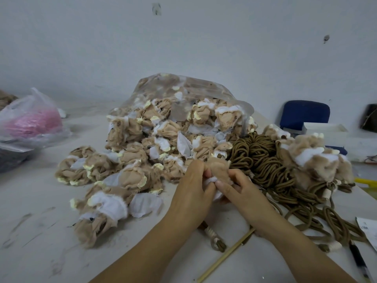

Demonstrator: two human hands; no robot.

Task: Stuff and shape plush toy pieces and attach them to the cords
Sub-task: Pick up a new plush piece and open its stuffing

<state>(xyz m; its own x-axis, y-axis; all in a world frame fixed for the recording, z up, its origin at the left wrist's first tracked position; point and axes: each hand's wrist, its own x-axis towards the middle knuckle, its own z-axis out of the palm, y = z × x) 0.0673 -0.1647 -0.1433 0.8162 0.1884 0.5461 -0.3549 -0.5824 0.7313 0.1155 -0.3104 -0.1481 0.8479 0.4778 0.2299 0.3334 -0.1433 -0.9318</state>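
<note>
A tan plush piece (219,167) with a white underside is held above the table at centre. My left hand (193,188) grips its left side and my right hand (234,185) pinches its right side; the fingers of both curl into the fabric. A cord end (214,238) with white binding hangs below the hands onto the table. A heap of unstuffed tan and white plush pieces (142,144) spills from a clear plastic bag (183,88) behind the hands. A pile of brown cords (263,162) lies to the right.
Plush pieces on cords (314,160) lie at the right. A thin wooden stick (228,256) lies by my right forearm, a black pen (359,262) and a paper slip (369,229) at the right edge. A bag with pink material (30,121) sits at left; a blue chair (304,113) stands behind.
</note>
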